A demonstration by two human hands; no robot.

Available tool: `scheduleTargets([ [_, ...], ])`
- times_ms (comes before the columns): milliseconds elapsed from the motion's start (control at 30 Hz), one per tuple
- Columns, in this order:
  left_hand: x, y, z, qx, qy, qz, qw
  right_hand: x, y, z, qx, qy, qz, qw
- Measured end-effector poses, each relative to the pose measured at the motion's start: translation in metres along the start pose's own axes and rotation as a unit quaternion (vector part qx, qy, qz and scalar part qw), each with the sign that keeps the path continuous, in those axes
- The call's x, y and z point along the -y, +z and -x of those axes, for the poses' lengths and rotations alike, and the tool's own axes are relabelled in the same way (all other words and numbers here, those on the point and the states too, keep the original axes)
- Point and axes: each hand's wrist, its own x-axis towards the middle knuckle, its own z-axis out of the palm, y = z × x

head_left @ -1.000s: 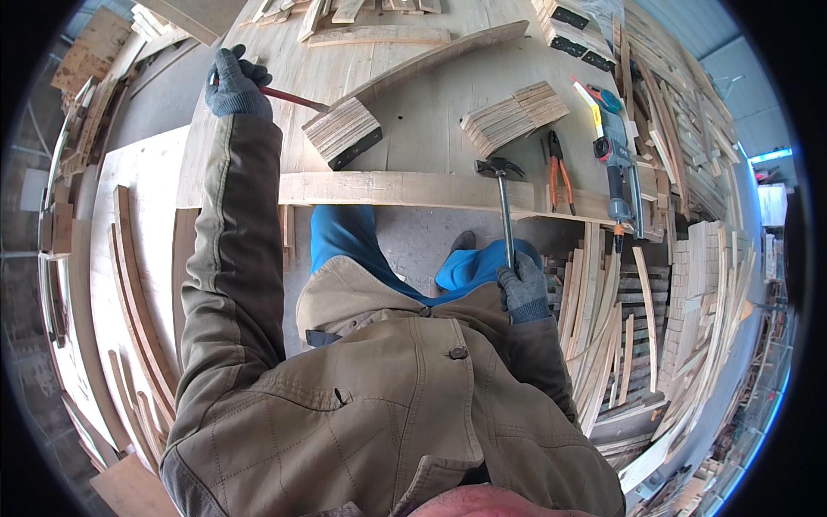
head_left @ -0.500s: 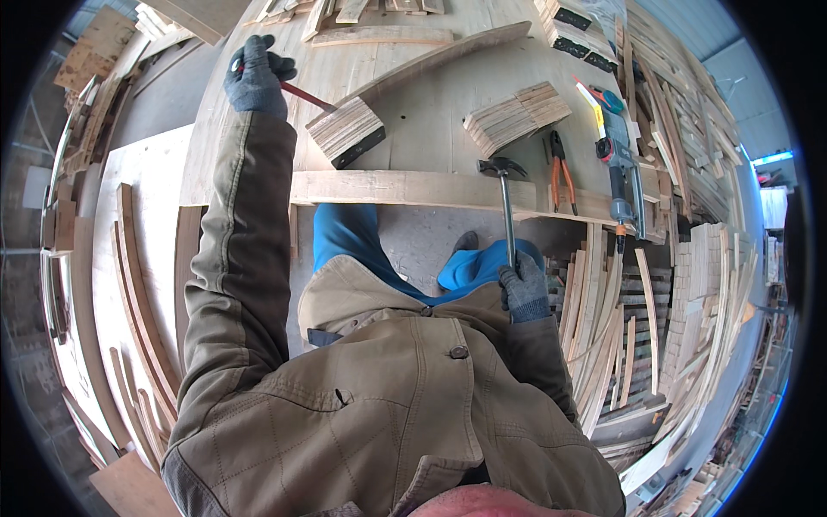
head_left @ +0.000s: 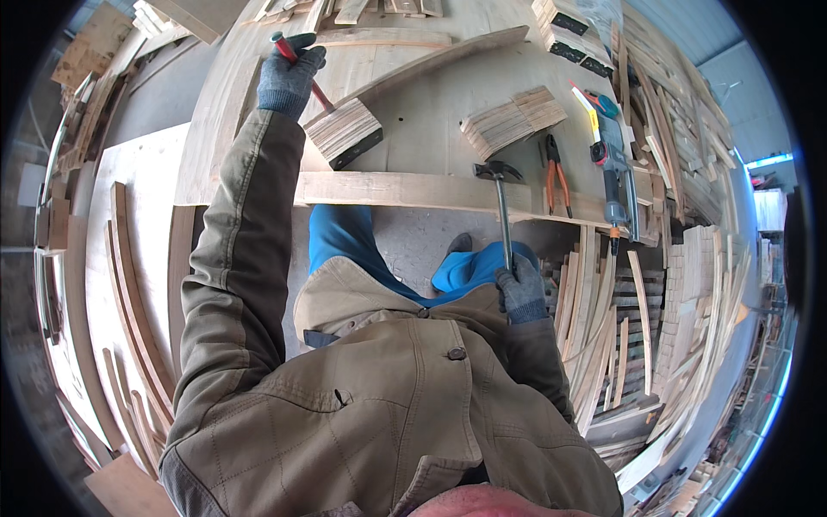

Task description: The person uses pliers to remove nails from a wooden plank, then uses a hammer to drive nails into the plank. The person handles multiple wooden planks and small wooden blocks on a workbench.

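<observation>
My left hand (head_left: 291, 76), in a grey glove, is closed around a slim red chisel-like bar (head_left: 321, 95). The upper end of the bar sticks out above my fist, and its lower end meets the far edge of a block of stacked wood strips (head_left: 343, 131). That block has a black-coated end face. Near the table's front edge, my gloved right hand (head_left: 520, 289) grips a claw hammer (head_left: 504, 207) by the lower handle. The hammer's head points away from me, over the front edge. Another wood block (head_left: 514, 121) lies beyond the hammer head.
Orange-handled pliers (head_left: 556, 181) lie right of the hammer. Beside them is a corded-looking power tool (head_left: 612, 168). A long board (head_left: 439, 62) slants across the wooden table (head_left: 413, 146). More black-ended blocks (head_left: 568, 39) sit far right. Wood strips (head_left: 594, 319) are stacked below.
My left hand has moved right and turned the red bar more upright, its lower end staying at the block. My right hand and hammer have hardly moved.
</observation>
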Motion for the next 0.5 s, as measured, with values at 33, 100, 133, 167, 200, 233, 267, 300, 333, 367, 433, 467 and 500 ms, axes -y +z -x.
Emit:
scheduleTargets([
  [33, 0.001, -0.003, 0.000, 0.004, 0.011, -0.027, 1.000, 0.002, 0.000, 0.001, 0.002, 0.014, -0.008, 1.000],
  [100, 0.002, -0.008, -0.001, 0.021, 0.037, -0.084, 0.996, 0.004, -0.004, 0.002, 0.003, 0.017, -0.001, 1.000],
  [133, 0.002, -0.010, -0.001, 0.034, 0.052, -0.113, 0.992, 0.004, -0.006, 0.003, 0.012, 0.026, -0.008, 1.000],
  [167, 0.002, -0.012, -0.001, 0.047, 0.065, -0.138, 0.987, 0.003, -0.008, 0.002, 0.004, -0.003, 0.016, 1.000],
  [200, 0.002, -0.012, -0.001, 0.051, 0.059, -0.128, 0.989, 0.002, -0.010, 0.002, 0.002, -0.030, 0.033, 0.999],
  [233, 0.001, -0.013, -0.001, 0.068, 0.052, -0.109, 0.990, 0.001, -0.011, 0.001, 0.000, -0.029, 0.042, 0.999],
  [267, 0.000, -0.014, -0.001, 0.086, 0.039, -0.085, 0.992, 0.000, -0.013, 0.000, -0.004, -0.086, 0.065, 0.994],
  [300, -0.002, -0.014, -0.002, 0.104, 0.026, -0.060, 0.992, 0.000, -0.014, 0.000, -0.006, -0.115, 0.080, 0.990],
  [333, -0.005, -0.014, -0.001, 0.107, 0.009, -0.063, 0.992, 0.000, -0.014, -0.001, -0.011, -0.103, 0.083, 0.991],
  [367, -0.007, -0.012, 0.000, 0.109, -0.007, -0.066, 0.992, 0.002, -0.015, -0.001, -0.019, -0.158, 0.111, 0.981],
  [433, -0.013, -0.008, 0.002, 0.120, -0.021, -0.072, 0.990, 0.009, -0.012, 0.001, -0.032, -0.141, 0.130, 0.981],
  [467, -0.016, -0.006, 0.003, 0.131, -0.018, -0.075, 0.988, 0.014, -0.010, 0.002, -0.032, -0.193, 0.147, 0.970],
  [500, -0.018, -0.002, 0.003, 0.140, -0.016, -0.077, 0.987, 0.022, -0.011, 0.004, -0.025, -0.197, 0.151, 0.968],
])
